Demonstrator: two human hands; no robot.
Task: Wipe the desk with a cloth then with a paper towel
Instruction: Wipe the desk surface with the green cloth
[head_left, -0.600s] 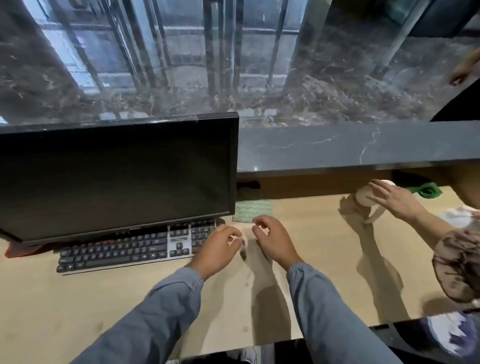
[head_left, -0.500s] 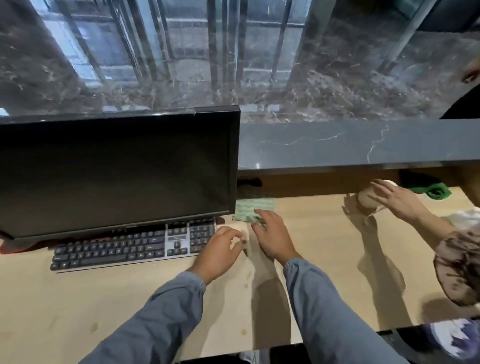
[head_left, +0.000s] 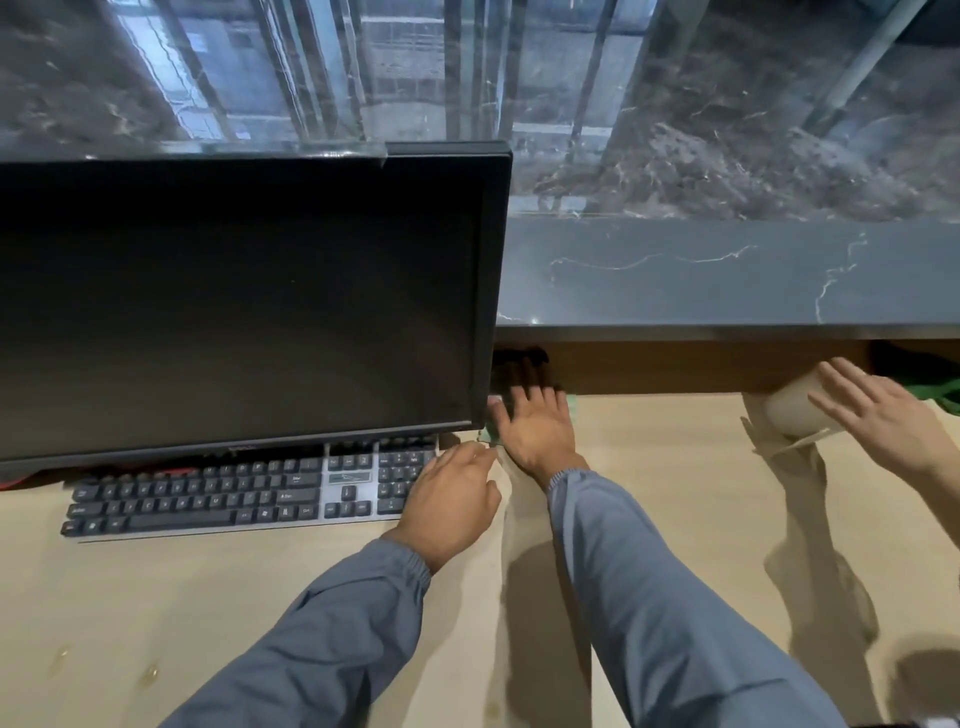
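The right hand (head_left: 535, 431) lies flat, palm down, fingers straight and spread, pressing on the cloth (head_left: 572, 402). The hand covers nearly all of the cloth; only pale green slivers show at its right edge and by the thumb. The cloth sits on the far part of the desk (head_left: 675, 493), just right of the monitor's (head_left: 244, 312) lower right corner and below the dark marble ledge (head_left: 727, 275).

The left hand (head_left: 452, 499) hovers or rests just near and left of the right one, at the right end of the keyboard (head_left: 208, 499). Its knuckles are up and its fingers bent. The fingertips are hidden, so I cannot tell whether it holds anything.

Both arms wear grey-blue sleeves.

Well to the right, another person's hand (head_left: 878, 421), fingers straight, touches a paper towel roll (head_left: 789, 410) lying against the back of the desk, a loose sheet trailing from it. A green thing (head_left: 948, 395) shows at the far right edge. A few small wet-looking spots (head_left: 150, 673) mark the near left of the desk.
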